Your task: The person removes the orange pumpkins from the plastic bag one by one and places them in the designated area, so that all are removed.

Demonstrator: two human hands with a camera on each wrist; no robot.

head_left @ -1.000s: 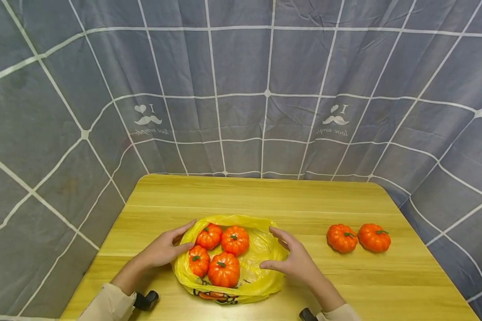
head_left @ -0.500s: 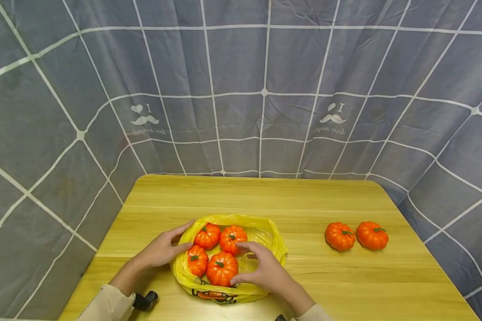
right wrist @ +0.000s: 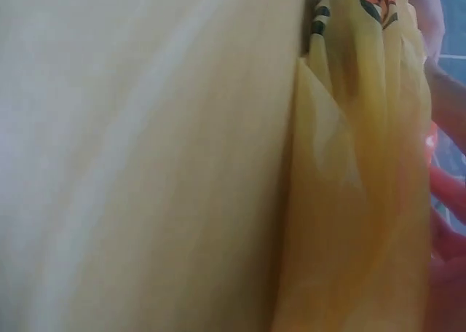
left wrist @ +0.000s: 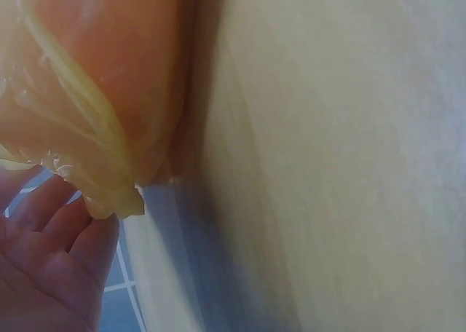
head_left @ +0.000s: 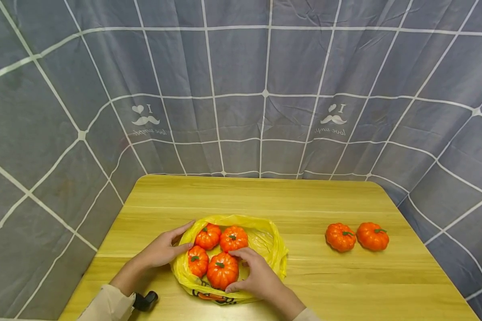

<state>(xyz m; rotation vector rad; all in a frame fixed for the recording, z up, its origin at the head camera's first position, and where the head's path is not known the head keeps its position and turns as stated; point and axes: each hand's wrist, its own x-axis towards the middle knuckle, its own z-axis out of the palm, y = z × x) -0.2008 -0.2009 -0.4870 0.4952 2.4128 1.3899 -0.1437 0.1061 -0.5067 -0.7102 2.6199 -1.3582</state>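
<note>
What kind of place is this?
Probably a little curtained-off corner indoors: a gray curtain with white lines hangs around a wood-look table, with orange pumpkins on it, some inside a yellow bag.

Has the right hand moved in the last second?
Yes. Against the table, the right hand has moved left, from the right side of the bag to its nearest pumpkin.

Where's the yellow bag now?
In the head view, the yellow bag lies on the table, left of two loose pumpkins, with the left hand at its left rim and the right hand over its right side.
</note>
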